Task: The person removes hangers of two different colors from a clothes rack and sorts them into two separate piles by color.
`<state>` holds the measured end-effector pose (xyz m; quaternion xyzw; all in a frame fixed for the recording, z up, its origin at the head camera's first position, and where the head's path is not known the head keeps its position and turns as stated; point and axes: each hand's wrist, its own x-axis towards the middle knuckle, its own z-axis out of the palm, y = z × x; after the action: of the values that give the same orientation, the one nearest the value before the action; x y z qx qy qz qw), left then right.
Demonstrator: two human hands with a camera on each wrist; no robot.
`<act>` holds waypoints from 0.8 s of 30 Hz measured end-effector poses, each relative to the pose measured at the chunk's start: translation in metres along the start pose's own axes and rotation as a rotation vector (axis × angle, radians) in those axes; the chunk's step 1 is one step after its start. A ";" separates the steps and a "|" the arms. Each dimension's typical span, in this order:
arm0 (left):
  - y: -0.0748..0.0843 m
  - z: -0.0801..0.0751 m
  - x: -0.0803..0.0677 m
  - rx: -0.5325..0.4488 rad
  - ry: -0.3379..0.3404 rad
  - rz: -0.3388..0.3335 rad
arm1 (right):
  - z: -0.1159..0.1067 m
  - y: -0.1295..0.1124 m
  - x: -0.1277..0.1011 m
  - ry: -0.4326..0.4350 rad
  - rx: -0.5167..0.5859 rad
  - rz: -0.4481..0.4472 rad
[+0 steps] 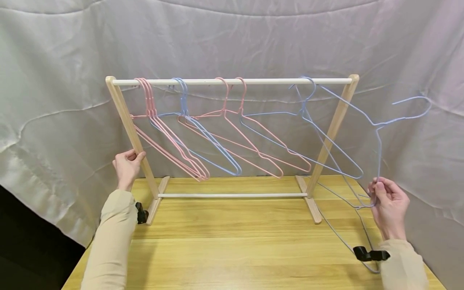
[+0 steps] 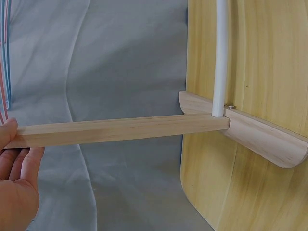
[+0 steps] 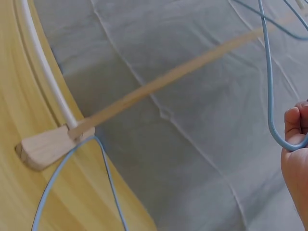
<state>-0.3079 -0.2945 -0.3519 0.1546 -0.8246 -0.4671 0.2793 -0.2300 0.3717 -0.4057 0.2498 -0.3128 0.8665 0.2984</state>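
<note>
My left hand (image 1: 127,165) grips the left wooden post (image 1: 125,112) of a clothes rack, thumb and fingers on either side; the left wrist view shows the same hold. Beyond the right post, my right hand (image 1: 390,207) pinches a blue wire clothes hanger (image 1: 379,149) by one end, its hook pointing right. Below it a second blue hanger (image 1: 340,239) slants down in front of the right foot; its hook meets the fingers, and whether it is held or hooked over the first cannot be told. In the right wrist view, blue wire (image 3: 270,91) runs into the fingers.
From the white top rail (image 1: 268,81) hang several pink hangers (image 1: 188,153), blue hangers (image 1: 217,145) to their right, two more pink ones (image 1: 253,147), and a blue hanger (image 1: 331,141) near the right post (image 1: 335,121). The rack stands on a wooden table (image 1: 217,249) before a grey curtain.
</note>
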 end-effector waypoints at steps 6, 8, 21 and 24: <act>0.000 0.000 -0.001 0.000 0.005 0.004 | -0.023 -0.011 -0.013 0.022 0.036 -0.023; 0.000 0.000 -0.001 0.000 0.005 0.006 | -0.030 -0.014 -0.017 0.029 0.074 -0.020; 0.001 0.000 -0.002 -0.005 -0.003 0.003 | -0.061 -0.026 -0.040 0.106 0.228 -0.024; 0.001 0.000 -0.002 -0.002 0.002 0.006 | -0.066 -0.028 -0.043 0.109 0.253 -0.005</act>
<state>-0.3065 -0.2928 -0.3516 0.1523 -0.8243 -0.4668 0.2817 -0.1973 0.4189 -0.4662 0.2387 -0.1837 0.9105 0.2834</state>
